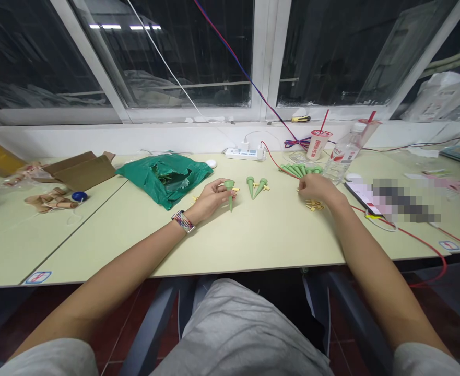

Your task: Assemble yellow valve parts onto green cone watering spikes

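Workbench seen from the wearer's head, with the green plastic bag [167,177] as the reference for position. The left hand [211,202], wearing a banded watch [183,222] at the wrist, lies just right of the bag; its thumb and fingers grasp a green spike [230,204], held upright with the point down, and a bit of yellow shows beside its cap. Farther right of the bag, two green spikes [259,187] lie side by side with their tips converging, small yellow parts beside them. The right hand [318,186], well to the right of the bag, is lowered among a row of green spikes [298,169] beyond it and a cluster of yellow pieces [315,205] nearer the wearer; its fingertips are hidden, so whether they grasp anything cannot be told. Behind and right of the bag sits a power strip [245,153]; left of it, a cardboard box [79,172].
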`<state>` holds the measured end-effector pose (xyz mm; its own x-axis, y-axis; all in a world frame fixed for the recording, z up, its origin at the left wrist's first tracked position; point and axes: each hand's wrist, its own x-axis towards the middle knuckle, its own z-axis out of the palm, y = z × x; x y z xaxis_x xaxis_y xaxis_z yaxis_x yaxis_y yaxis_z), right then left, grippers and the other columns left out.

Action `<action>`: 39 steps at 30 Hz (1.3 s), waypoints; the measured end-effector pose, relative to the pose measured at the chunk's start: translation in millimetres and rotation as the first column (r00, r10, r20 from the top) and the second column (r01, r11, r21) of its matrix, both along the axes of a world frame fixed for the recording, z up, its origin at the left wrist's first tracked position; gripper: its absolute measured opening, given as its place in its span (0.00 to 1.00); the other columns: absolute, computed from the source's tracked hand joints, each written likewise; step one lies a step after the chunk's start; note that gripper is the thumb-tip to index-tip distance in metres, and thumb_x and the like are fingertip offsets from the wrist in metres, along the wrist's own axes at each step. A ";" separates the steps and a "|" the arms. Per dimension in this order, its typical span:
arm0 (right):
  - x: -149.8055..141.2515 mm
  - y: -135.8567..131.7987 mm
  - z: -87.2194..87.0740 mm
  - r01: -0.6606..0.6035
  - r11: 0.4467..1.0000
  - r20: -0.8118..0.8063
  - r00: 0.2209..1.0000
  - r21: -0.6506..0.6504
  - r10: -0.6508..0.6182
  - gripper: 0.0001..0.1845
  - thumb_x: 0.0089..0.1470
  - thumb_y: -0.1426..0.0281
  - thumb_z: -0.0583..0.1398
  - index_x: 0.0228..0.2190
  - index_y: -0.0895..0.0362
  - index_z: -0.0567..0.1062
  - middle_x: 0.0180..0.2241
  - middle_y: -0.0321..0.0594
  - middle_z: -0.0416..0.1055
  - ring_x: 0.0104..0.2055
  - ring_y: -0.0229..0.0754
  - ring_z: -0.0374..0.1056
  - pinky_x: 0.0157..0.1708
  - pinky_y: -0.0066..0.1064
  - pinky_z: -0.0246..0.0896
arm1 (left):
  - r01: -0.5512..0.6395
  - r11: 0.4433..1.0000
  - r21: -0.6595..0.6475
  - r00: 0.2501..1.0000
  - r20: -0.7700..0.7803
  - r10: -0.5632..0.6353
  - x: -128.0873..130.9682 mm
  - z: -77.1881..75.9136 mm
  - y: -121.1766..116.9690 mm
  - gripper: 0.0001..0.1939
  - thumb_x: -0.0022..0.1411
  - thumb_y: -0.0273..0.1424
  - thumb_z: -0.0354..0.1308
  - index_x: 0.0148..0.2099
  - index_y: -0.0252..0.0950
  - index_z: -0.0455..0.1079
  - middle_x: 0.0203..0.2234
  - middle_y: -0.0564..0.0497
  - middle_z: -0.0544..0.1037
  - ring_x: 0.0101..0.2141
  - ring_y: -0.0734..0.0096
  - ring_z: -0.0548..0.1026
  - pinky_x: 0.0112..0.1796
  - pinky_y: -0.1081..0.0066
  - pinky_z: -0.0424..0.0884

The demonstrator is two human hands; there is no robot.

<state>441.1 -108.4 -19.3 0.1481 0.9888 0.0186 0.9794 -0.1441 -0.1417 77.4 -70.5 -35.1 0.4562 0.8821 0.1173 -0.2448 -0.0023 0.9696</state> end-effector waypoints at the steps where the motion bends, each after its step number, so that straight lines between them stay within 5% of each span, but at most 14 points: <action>1: 0.3 1.1 -2.1 -0.032 0.999 -0.022 0.999 0.003 0.032 0.07 0.48 0.75 0.63 0.31 0.57 0.81 0.39 0.47 0.82 0.40 0.48 0.75 0.34 0.34 0.59 | 0.004 1.000 0.000 1.000 0.001 -0.004 0.4 -0.6 0.4 0.23 0.47 0.28 0.79 0.44 0.35 0.75 0.34 0.52 0.80 0.38 0.69 0.80 0.45 0.66 0.73; 6: -21.9 2.5 -7.8 -0.242 0.938 -0.209 0.932 0.250 0.296 0.05 0.54 0.75 0.62 0.35 0.58 0.77 0.38 0.46 0.80 0.39 0.48 0.74 0.37 0.35 0.63 | 0.017 1.000 0.010 1.000 -0.014 -0.017 2.0 -2.4 0.8 0.22 0.48 0.28 0.78 0.44 0.35 0.74 0.32 0.54 0.78 0.36 0.70 0.80 0.44 0.67 0.74; 12: -95.6 -10.2 -10.6 -0.454 0.636 -0.351 0.564 0.624 0.748 0.02 0.63 0.70 0.61 0.36 0.54 0.75 0.36 0.41 0.76 0.35 0.42 0.73 0.37 0.34 0.69 | 0.073 0.997 0.038 0.996 -0.044 -0.072 1.8 -0.4 -6.2 0.21 0.52 0.28 0.77 0.46 0.35 0.74 0.33 0.53 0.78 0.35 0.71 0.80 0.43 0.68 0.74; 17: -123.8 -19.3 -15.5 -0.467 0.488 -0.243 0.491 0.737 0.837 0.03 0.66 0.71 0.61 0.38 0.53 0.76 0.37 0.41 0.75 0.33 0.40 0.71 0.36 0.34 0.69 | 0.127 0.991 0.041 0.992 -0.029 -0.126 3.8 -0.7 -10.2 0.18 0.53 0.27 0.76 0.45 0.35 0.74 0.31 0.54 0.78 0.35 0.71 0.80 0.44 0.68 0.74; 28: -123.4 -26.8 -14.8 -0.487 0.417 -0.171 0.471 0.768 0.865 0.04 0.68 0.70 0.62 0.40 0.53 0.78 0.36 0.40 0.76 0.33 0.39 0.72 0.35 0.33 0.70 | 0.170 0.984 0.057 0.985 -0.051 -0.167 5.9 -3.0 -14.6 0.18 0.56 0.30 0.75 0.46 0.36 0.73 0.34 0.51 0.81 0.37 0.69 0.82 0.45 0.67 0.75; 39: -131.1 -30.0 -24.8 -0.440 0.475 -0.255 0.471 0.762 0.844 0.04 0.68 0.67 0.62 0.39 0.53 0.76 0.36 0.39 0.78 0.34 0.40 0.74 0.36 0.33 0.69 | 0.202 0.978 0.044 0.978 -0.067 -0.199 10.6 -2.0 -22.4 0.18 0.57 0.32 0.76 0.45 0.35 0.73 0.33 0.51 0.82 0.36 0.68 0.82 0.43 0.68 0.75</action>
<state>310.0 -138.4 -44.1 -0.3508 0.5904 0.7269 0.4164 0.7936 -0.4436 87.9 -92.9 -37.1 0.6312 0.7655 0.1250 -0.1844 -0.0084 0.9828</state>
